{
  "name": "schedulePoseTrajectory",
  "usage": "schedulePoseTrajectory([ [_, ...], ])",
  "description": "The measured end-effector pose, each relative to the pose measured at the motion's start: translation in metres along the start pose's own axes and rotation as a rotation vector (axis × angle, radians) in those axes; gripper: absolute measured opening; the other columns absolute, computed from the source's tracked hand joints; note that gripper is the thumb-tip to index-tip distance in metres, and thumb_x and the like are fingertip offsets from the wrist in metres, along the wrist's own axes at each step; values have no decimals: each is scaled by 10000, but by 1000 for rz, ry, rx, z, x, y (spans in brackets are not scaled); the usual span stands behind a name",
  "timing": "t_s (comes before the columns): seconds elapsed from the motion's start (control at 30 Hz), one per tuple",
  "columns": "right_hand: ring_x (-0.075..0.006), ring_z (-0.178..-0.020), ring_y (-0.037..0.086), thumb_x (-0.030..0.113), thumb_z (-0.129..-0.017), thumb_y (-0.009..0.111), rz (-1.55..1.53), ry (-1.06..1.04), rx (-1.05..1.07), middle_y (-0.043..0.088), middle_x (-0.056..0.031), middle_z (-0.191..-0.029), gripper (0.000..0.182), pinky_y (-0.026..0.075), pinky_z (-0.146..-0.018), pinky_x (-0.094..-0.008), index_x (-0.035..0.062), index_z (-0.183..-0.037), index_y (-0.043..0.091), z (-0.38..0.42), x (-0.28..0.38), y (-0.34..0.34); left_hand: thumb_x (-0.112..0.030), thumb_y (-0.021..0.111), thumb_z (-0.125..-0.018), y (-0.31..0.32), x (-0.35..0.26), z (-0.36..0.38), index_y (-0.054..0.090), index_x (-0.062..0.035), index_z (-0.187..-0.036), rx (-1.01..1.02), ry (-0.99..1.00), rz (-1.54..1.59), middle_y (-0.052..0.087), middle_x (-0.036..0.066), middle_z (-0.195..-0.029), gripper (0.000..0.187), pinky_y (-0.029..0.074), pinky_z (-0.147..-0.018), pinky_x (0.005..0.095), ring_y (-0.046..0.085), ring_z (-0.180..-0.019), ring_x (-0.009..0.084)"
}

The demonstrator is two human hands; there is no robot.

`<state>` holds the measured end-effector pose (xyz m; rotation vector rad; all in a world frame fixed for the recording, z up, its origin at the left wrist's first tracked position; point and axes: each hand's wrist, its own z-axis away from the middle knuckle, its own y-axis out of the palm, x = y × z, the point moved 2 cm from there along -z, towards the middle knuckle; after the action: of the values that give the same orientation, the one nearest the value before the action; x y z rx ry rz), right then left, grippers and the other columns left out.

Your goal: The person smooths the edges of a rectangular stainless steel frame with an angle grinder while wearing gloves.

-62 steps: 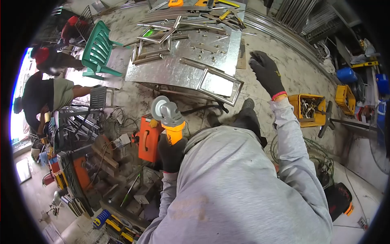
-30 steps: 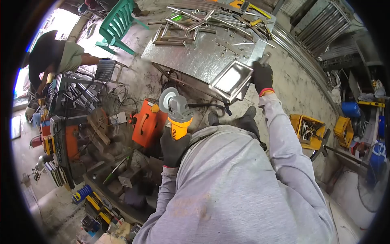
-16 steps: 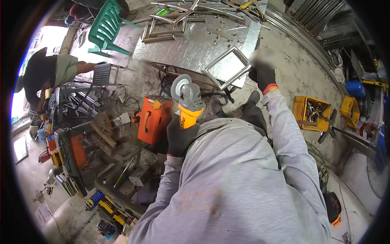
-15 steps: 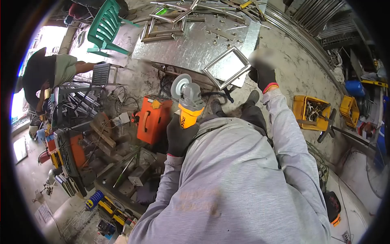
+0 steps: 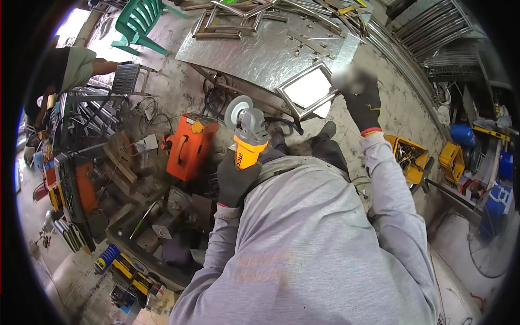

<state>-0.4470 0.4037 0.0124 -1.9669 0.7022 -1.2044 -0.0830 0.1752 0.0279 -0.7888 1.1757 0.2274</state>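
My left hand (image 5: 236,181), in a dark glove, is wrapped round the yellow body of an angle grinder (image 5: 250,138). The grinder's pale disc (image 5: 237,111) points up and away from me. My right hand (image 5: 362,105), also gloved, grips the right corner of a shiny rectangular metal frame (image 5: 301,76); a blurred patch partly covers its fingers. That frame is tilted over the near edge of a sheet-metal-topped table (image 5: 244,59), with a bright white surface showing through its opening.
More metal frames (image 5: 227,27) lie at the table's far side, with small metal pieces to the right. An orange machine box (image 5: 189,149) stands on the floor at left. Yellow crates (image 5: 452,162) are at right. Another person (image 5: 76,67) is at far left, near a green chair (image 5: 138,27).
My view has shifted a little. The metal frame has turned slightly with my right hand, which shows more of its back. The grinder stays in my left hand at nearly the same place.
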Motion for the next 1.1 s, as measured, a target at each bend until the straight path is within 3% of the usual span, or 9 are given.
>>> schedulePoseTrajectory([
  [0.13, -384, -1142, 701, 361, -884, 862, 89, -470, 115, 741, -126, -1201, 501, 530, -1014, -510, 106, -1295, 731, -25, 29, 2, -230, 936, -769, -2, 1, 0, 662, -2, -1012, 5, -71, -18, 748, 177, -863, 432, 576, -707, 431, 752, -758, 304],
  [0.2, -370, -1087, 722, 403, -889, 835, 282, -399, 424, 762, -132, -1119, 387, 505, -1051, -516, 110, -1131, 766, -29, 31, 13, -233, 936, -767, -4, -1, 3, 663, -1, -1010, 5, -81, -42, 747, 182, -863, 433, 576, -707, 432, 753, -760, 311],
  [0.23, -382, -997, 737, 431, -893, 808, 235, -415, 382, 769, -152, -1046, 347, 542, -973, -509, 103, -1000, 764, -34, 29, 21, -239, 934, -769, -5, -4, 4, 669, -3, -1024, -4, -68, -49, 752, 184, -873, 437, 578, -711, 434, 760, -774, 322],
  [0.4, -409, -877, 729, 425, -860, 813, 219, -227, 459, 756, -195, -993, 386, 570, -786, -487, 64, -984, 753, -37, 15, 32, -256, 925, -774, -6, -11, 3, 692, -18, -1084, -13, -18, -40, 772, 190, -917, 455, 591, -724, 450, 784, -828, 356],
  [0.5, -337, -814, 720, 461, -809, 862, 42, 92, 483, 723, -161, -864, 446, 539, -757, -458, 57, -919, 709, -13, 7, 17, -274, 921, -770, -8, -5, 1, 699, -34, -1125, -62, 54, -107, 781, 198, -952, 484, 598, -737, 467, 783, -859, 389],
  [0.63, -326, -760, 712, 423, -855, 826, -44, 263, 438, 715, -127, -809, 406, 541, -724, -454, 60, -971, 685, 7, -2, 26, -304, 928, -756, -15, -9, -11, 699, -39, -1135, 81, 46, -275, 770, 211, -949, 516, 597, -743, 479, 768, -869, 413],
  [0.9, -392, -871, 770, 381, -919, 754, 74, 46, 384, 773, -175, -944, 365, 581, -782, -498, 73, -1095, 668, 3, 26, 27, -337, 927, -754, -12, 3, -42, 706, -32, -1143, 313, 44, -326, 754, 210, -908, 541, 581, -750, 506, 755, -861, 425],
  [0.97, -406, -872, 763, 399, -927, 738, 110, -4, 380, 771, -175, -959, 374, 575, -790, -515, 84, -1113, 663, 3, 24, 31, -200, 936, -757, -12, -3, -49, 699, -31, -1303, 396, 42, -325, 797, 175, -1027, 618, 622, -814, 417, 802, -915, 332],
  [1.1, -417, -887, 765, 414, -939, 718, 124, 32, 416, 771, -178, -981, 369, 578, -806, -518, 93, -1112, 660, 0, 28, 30, -200, 939, -751, -11, 11, -56, 700, -32, -1325, 434, 78, -340, 802, 175, -1037, 644, 627, -821, 420, 805, -929, 337],
])
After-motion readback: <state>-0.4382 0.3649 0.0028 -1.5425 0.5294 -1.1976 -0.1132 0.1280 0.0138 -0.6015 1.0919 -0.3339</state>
